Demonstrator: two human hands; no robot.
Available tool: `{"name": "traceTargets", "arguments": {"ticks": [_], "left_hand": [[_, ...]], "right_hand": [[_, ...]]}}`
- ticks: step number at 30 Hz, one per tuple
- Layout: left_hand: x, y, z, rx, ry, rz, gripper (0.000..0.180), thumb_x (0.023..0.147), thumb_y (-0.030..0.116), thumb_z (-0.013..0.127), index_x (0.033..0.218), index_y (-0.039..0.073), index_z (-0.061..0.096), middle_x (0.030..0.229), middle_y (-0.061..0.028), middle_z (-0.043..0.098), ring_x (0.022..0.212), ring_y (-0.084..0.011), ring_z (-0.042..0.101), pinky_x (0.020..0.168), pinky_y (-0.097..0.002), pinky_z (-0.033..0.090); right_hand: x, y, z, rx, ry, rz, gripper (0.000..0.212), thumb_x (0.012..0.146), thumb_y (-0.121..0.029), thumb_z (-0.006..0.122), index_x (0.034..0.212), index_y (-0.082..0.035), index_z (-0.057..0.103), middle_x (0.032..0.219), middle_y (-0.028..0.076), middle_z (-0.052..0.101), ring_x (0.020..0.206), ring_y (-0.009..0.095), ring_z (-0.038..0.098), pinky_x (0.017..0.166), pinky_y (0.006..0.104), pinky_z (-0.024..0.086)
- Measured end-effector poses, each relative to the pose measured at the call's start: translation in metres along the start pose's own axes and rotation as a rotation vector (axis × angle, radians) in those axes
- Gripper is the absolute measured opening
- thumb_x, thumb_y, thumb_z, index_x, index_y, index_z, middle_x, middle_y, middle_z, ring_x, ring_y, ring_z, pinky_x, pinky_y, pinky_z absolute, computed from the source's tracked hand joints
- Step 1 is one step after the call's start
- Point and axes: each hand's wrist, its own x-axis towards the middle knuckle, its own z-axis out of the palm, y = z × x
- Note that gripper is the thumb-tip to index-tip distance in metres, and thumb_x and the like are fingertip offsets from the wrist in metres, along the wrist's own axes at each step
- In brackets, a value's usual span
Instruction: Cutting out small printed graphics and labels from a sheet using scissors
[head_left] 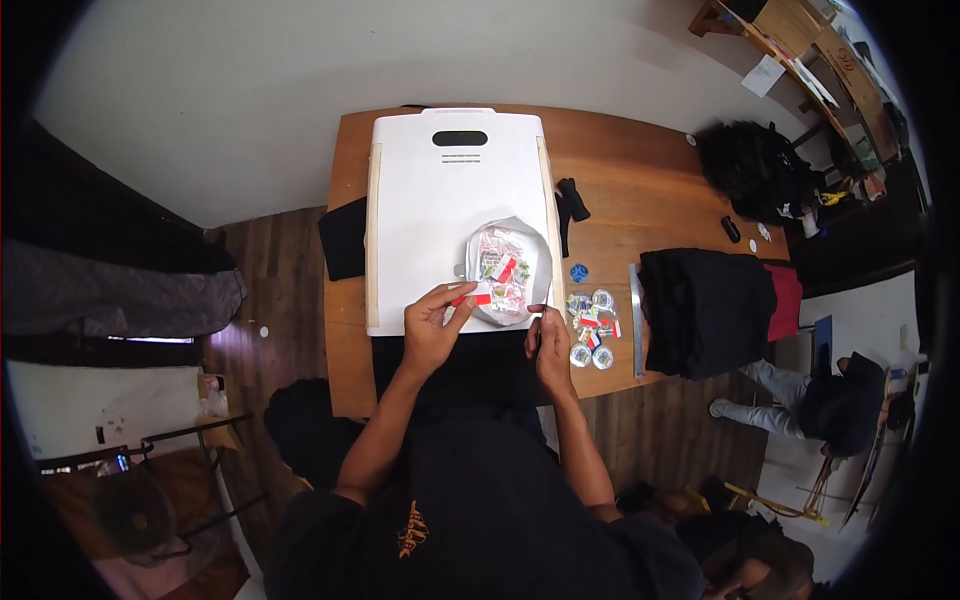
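**Hands working a small packet at the front of a white board**

Fingers of the left hand (432, 322) are pinching a small red-and-white strip (472, 298), narrow grip, thumb and forefinger closed on it. The strip is lying just at the lower left edge of a clear plastic packet (506, 270) printed in red and green, which is resting on the white board (440, 200) that is covering much of the wooden table (640, 190). The right hand (550, 345) is curling near the packet's lower right corner; whether it is gripping anything I cannot tell, since the fingers are folding under.

A cluster of small round and striped pieces (592, 328) is sitting just right of that hand, beside a metal ruler (636, 320) and a folded black garment (706, 310).

Judging from this, the packet is looking light and slippery, so a pull on the strip could be dragging it off the board's near edge. The right wrist could also be nudging the loose pieces toward the table's edge.
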Motion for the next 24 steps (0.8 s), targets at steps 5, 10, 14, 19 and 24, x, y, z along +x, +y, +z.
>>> {"name": "traceTargets", "arguments": {"ticks": [5,10,14,19,24], "left_hand": [[-0.001,0.0,0.0,-0.016,0.011,0.031,0.027,0.092,-0.006,0.065,0.118,-0.008,0.066,0.111,-0.0152,0.067,0.103,-0.0153,0.062,0.092,-0.0256,0.049],[-0.002,0.004,0.004,-0.01,0.037,0.024,0.027,0.091,-0.006,0.066,0.118,-0.008,0.067,0.112,-0.0163,0.067,0.105,-0.0167,0.063,0.094,-0.0271,0.05],[-0.001,0.005,0.005,0.013,0.033,0.029,0.027,0.09,-0.006,0.068,0.117,-0.007,0.067,0.113,-0.0165,0.067,0.106,-0.0173,0.063,0.093,-0.0278,0.051],[-0.001,0.001,0.004,0.0,0.047,0.051,0.027,0.09,-0.006,0.068,0.117,-0.008,0.067,0.112,-0.0159,0.067,0.105,-0.0168,0.063,0.093,-0.0274,0.051],[0.0,0.002,0.007,0.003,0.036,0.045,0.028,0.091,-0.004,0.068,0.119,-0.007,0.067,0.107,-0.0129,0.068,0.102,-0.0138,0.062,0.091,-0.0255,0.049]], "right_hand": [[0.016,0.017,-0.013,0.01,0.103,-0.021,0.035,0.109,-0.035,0.037,0.108,-0.004,0.055,0.064,-0.003,0.038,0.053,0.005,0.037,0.048,0.0225,0.032],[0.034,0.047,-0.025,-0.246,0.269,-0.001,0.022,0.101,-0.027,0.057,0.1,-0.006,0.051,0.07,-0.003,0.042,0.06,0.007,0.04,0.054,0.0246,0.035],[0.05,0.047,-0.02,-0.459,0.27,-0.047,0.034,0.09,-0.024,0.071,0.097,-0.002,0.045,0.077,0.008,0.053,0.07,0.019,0.052,0.066,0.0356,0.045],[0.045,0.036,-0.009,-0.539,0.144,-0.107,0.032,0.086,-0.014,0.069,0.103,-0.002,0.045,0.086,0.015,0.06,0.078,0.026,0.06,0.073,0.0383,0.048],[0.035,0.027,-0.003,-0.525,0.153,-0.123,0.031,0.092,-0.02,0.067,0.103,-0.001,0.046,0.084,0.013,0.06,0.074,0.024,0.059,0.069,0.0388,0.048]]}}
